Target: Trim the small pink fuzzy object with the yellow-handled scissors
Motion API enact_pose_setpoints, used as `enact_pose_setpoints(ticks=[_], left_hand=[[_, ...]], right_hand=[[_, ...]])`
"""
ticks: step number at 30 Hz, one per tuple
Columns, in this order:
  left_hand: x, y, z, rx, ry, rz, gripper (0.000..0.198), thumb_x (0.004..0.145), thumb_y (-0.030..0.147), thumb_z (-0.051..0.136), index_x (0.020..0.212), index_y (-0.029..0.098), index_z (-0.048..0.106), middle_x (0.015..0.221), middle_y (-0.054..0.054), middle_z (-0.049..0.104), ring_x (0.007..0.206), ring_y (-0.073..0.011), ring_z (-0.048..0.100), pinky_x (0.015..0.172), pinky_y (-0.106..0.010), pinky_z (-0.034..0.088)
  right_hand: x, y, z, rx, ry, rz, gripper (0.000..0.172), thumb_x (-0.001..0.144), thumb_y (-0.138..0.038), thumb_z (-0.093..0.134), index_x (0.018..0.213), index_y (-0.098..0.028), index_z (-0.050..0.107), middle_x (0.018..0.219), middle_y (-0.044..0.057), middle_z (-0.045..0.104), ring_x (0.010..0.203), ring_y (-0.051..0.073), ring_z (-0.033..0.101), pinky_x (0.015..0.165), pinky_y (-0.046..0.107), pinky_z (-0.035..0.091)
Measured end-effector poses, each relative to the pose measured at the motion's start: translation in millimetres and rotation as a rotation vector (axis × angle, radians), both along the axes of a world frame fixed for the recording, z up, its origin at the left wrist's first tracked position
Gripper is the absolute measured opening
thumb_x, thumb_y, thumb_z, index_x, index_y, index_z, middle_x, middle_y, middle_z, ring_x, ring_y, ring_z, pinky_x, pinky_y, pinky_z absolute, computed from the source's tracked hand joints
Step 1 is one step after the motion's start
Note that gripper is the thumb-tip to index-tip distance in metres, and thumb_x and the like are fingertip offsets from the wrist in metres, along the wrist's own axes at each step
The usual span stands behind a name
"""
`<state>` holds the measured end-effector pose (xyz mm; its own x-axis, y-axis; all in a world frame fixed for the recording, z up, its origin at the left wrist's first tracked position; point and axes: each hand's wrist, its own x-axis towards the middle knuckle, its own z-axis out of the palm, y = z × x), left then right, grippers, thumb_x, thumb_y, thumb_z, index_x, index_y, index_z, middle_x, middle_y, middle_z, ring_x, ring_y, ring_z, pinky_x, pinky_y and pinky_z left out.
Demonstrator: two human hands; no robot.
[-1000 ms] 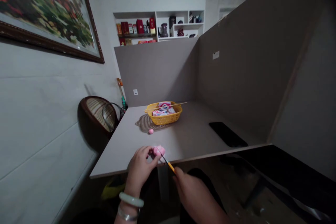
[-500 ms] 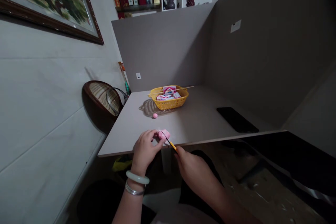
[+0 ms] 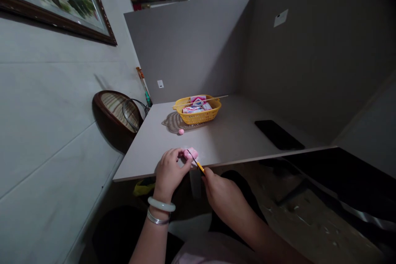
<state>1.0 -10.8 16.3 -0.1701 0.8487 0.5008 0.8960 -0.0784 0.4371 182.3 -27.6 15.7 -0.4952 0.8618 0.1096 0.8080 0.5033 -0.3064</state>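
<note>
A soft-looking pink lump (image 3: 192,153) rests near the front edge of the grey table (image 3: 139,152). My left hand (image 3: 169,171) grips its left side between thumb and fingers, with bangles on the wrist. My right hand (image 3: 215,183) is closed around the yellow handle of a thin dark-bladed tool (image 3: 200,167), whose blade lies across the lump. Behind them a small pink ball (image 3: 181,131) sits on the table, just in front of a yellow basket (image 3: 201,119).
The basket holds printed packets (image 3: 198,108), and a thin stick (image 3: 213,99) lies across its rim. A flat black object (image 3: 278,134) is at the table's right. Grey panels (image 3: 192,53) stand behind and at the right. A brown round-framed object (image 3: 108,132) leans at the left.
The whole view has tilted slightly downward, so everything except the near arms sits a little higher. Both hands keep their hold, and the blade still lies across the pink lump.
</note>
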Motion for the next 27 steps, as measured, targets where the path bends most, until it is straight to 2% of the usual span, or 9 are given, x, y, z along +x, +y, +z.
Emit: enact_pose_setpoints(ticks=[5,12,18,24,27], left_hand=[[0.6,0.0,0.7,0.018,-0.002,-0.018,0.024,0.088,0.04,0.059,0.1,0.02,0.066,0.094,-0.004,0.067,0.085,-0.018,0.06,0.08,-0.031,0.048],[1.8,-1.4,4.1,0.0,-0.018,-0.01,0.024,0.087,0.041,0.06,0.098,0.021,0.066,0.094,-0.004,0.067,0.085,-0.0177,0.06,0.079,-0.03,0.047],[-0.5,0.3,1.6,-0.001,-0.03,-0.034,0.024,0.086,0.041,0.061,0.099,0.02,0.066,0.094,-0.004,0.067,0.086,-0.0181,0.06,0.08,-0.031,0.048],[0.7,-1.4,1.5,0.005,-0.016,-0.011,0.021,0.087,0.04,0.058,0.096,0.022,0.066,0.094,-0.004,0.067,0.087,-0.0192,0.061,0.078,-0.031,0.048],[-1.3,-0.4,0.4,0.0,-0.029,-0.006,0.024,0.088,0.04,0.055,0.099,0.023,0.066,0.097,-0.005,0.068,0.088,-0.0196,0.062,0.079,-0.032,0.049]], right_hand=[[7.7,-5.5,1.3,-0.041,-0.037,0.007,0.02,0.102,-0.016,0.034,0.098,-0.019,0.053,0.083,0.007,0.071,0.075,0.018,0.071,0.051,0.025,0.03],[-4.0,4.4,10.1,-0.015,-0.031,-0.007,0.018,0.101,-0.018,0.036,0.099,-0.019,0.054,0.085,0.006,0.072,0.074,0.019,0.071,0.053,0.026,0.032],[10.7,-7.4,2.0,-0.092,-0.03,-0.001,0.02,0.101,-0.017,0.035,0.098,-0.019,0.054,0.084,0.006,0.072,0.074,0.019,0.071,0.052,0.026,0.031],[2.0,2.8,2.2,-0.034,0.035,0.004,0.023,0.098,-0.011,0.036,0.102,-0.019,0.057,0.087,0.006,0.073,0.077,0.019,0.072,0.054,0.025,0.033],[1.7,3.9,0.0,-0.058,0.035,0.001,0.026,0.098,-0.01,0.035,0.102,-0.019,0.058,0.088,0.006,0.074,0.078,0.02,0.072,0.054,0.025,0.034]])
